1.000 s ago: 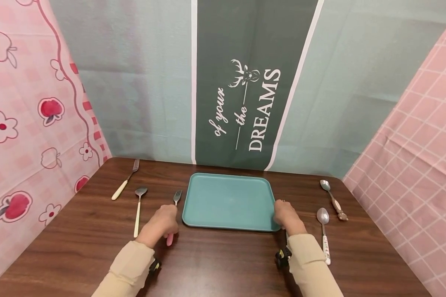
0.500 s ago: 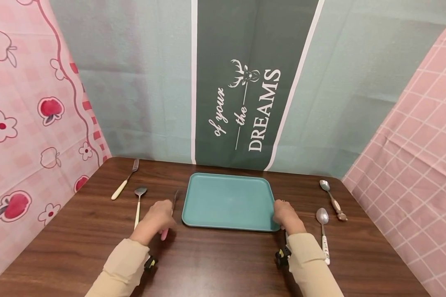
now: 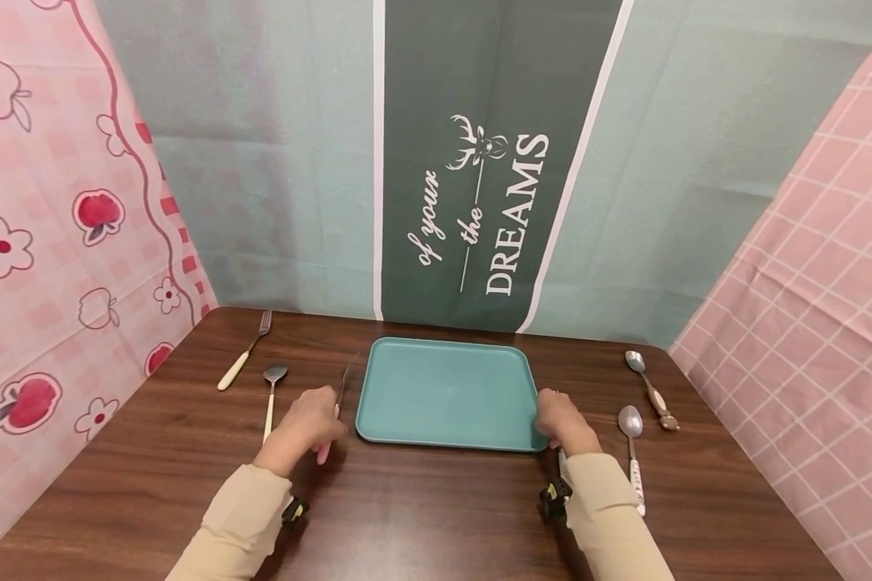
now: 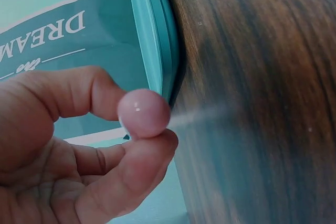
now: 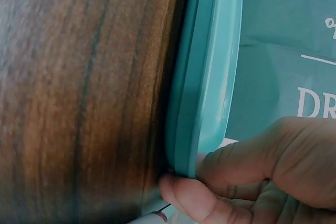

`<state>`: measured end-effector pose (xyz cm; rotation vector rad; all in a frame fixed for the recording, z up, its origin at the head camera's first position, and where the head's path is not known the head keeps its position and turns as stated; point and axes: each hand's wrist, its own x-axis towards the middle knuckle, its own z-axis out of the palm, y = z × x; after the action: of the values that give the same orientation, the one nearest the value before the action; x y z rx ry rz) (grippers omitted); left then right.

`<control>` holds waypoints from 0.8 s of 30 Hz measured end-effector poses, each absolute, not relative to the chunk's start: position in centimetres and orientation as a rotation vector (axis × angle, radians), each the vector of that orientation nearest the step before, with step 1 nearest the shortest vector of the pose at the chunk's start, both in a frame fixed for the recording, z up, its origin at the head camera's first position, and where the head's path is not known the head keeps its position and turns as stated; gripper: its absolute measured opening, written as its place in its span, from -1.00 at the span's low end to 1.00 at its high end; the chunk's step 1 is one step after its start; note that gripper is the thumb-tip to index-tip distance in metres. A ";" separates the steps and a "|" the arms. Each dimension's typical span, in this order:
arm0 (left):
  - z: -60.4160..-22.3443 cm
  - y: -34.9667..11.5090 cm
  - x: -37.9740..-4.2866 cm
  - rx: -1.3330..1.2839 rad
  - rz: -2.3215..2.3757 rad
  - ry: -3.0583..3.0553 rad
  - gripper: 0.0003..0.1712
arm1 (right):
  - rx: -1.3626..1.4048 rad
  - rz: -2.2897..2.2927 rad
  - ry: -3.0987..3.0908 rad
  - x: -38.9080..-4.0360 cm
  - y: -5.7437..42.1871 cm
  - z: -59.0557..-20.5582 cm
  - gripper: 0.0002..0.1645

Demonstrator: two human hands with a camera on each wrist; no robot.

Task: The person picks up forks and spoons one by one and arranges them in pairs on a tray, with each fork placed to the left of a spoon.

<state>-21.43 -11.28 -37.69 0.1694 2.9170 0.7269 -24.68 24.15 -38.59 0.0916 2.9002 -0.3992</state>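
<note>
The left hand (image 3: 308, 420) pinches the pink fork (image 4: 144, 113) by its handle, the thumb and a fingertip closed on either side of it, and the rounded pink end points toward the left wrist camera. From the head the fork shows nearly edge-on, a thin line slanting toward the far edge of the counter (image 3: 436, 516), just beside the left side of the tray (image 3: 446, 395). The blue-green tray sits near the middle of the counter's far edge, its long sides running along that edge. The right hand (image 3: 561, 421) grips the tray's near right corner, thumb and finger closed on the rim. Something slim with a pale end lies by that hand, probably another piece of cutlery, though the fingers and sleeve hide most of it. Toward the counter's far left corner lies the cream fork (image 3: 235, 370), tines toward the far edge; the cream spoon (image 3: 270, 407) lies between it and the left hand, bowl away from the person. On the right, the white spoon (image 3: 635, 472) lies beside the right sleeve (image 3: 618, 516), its patterned handle toward the near edge, and the brown spoon (image 3: 657, 399) lies beyond it, near the counter's far right corner.
</note>
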 end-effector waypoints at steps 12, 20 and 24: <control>-37.6 -11.1 -22.1 0.111 0.831 2.897 -0.88 | 0.040 -0.422 2.921 -24.7 24.5 -38.5 -0.84; -37.7 -11.1 -22.5 0.117 0.876 2.928 -0.91 | 0.049 -0.467 2.916 -24.7 24.7 -39.0 -0.85; -37.9 -11.0 -22.7 0.132 0.922 2.929 -0.93 | 0.042 -0.458 2.929 -24.7 24.4 -39.0 -0.86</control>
<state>-22.69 -10.97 -37.93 0.1322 2.9291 0.9220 -24.72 24.36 -39.02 0.0417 2.9294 -0.4584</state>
